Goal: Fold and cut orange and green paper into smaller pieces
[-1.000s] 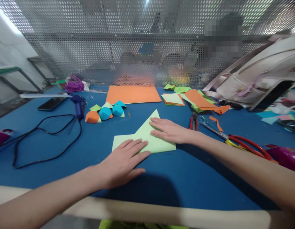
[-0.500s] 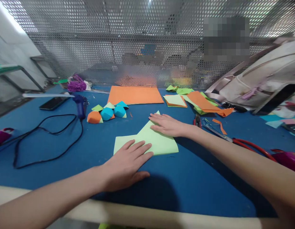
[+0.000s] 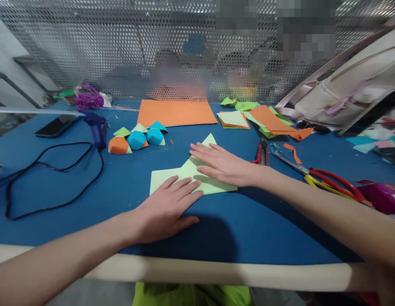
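Observation:
A pale green sheet of paper (image 3: pixel 165 178), folded so that a pointed flap stands out toward the back, lies on the blue tabletop (image 3: pixel 267 229). My left hand (image 3: pixel 171 206) rests flat along its front edge, fingers spread and thumb on the table side. On the pointed flap lies my right hand (image 3: pixel 221 163), palm down with outstretched fingers, covering much of the fold. Neither hand grips anything. Behind the paper, to the left, several small folded paper pieces in orange and blue (image 3: pixel 136 139) sit in a cluster.
An orange sheet (image 3: pixel 176 112) lies at the back by the perforated metal panel (image 3: pixel 114 51). Left are a glue gun (image 3: pixel 95 129), its cord and a phone (image 3: pixel 57 126). Right are a red cutter (image 3: pixel 263 153), scissors (image 3: pixel 331 180), paper scraps (image 3: pixel 270 119) and a pale backpack (image 3: pixel 344 85).
My right hand has slid left across the pointed flap. My left hand keeps its place on the paper. The camera view has shifted, bringing more of the scissors and cutter into sight.

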A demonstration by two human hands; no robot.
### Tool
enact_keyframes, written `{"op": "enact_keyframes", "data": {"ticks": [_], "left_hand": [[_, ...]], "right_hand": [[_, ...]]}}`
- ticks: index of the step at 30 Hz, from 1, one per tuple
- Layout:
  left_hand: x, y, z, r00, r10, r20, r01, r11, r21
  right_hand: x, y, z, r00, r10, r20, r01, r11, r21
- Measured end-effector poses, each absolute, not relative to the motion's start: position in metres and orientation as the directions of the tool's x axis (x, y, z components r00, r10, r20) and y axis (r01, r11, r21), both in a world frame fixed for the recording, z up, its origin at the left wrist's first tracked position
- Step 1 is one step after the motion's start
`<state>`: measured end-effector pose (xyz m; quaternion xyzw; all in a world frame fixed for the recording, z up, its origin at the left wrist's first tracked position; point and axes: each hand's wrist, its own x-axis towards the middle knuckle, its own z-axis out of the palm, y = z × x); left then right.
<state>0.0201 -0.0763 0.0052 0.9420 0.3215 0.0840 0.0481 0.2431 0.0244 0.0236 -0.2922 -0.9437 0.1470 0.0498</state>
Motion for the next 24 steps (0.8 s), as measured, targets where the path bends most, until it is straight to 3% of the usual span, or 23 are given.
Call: {"op": "enact_keyframes", "data": {"ticks": [4,8,18,24], "left_hand": [[0.022,-0.076,0.006,0.772,0.623,0.122,0.605,-0.781,0.159],[0.022,-0.076,0.006,0.778,0.620,0.105,0.603,-0.783,0.155],[0.019,-0.078,0.006,0.789,0.610,0.071,0.596,-0.789,0.152],[0.020,-0.078,0.008,0.798,0.602,0.036,0.593,-0.794,0.133]], "right_hand": [[0.241,-0.010,0.018,-0.860,0.491,0.139,0.463,0.865,-0.192],[0.242,-0.024,0.005,-0.830,0.525,0.189,0.519,0.851,-0.085],[0.246,-0.023,-0.006,-0.809,0.546,0.218,0.542,0.836,-0.084],[0.244,-0.026,-0.005,-0.800,0.549,0.244,0.569,0.822,0.017]]}}
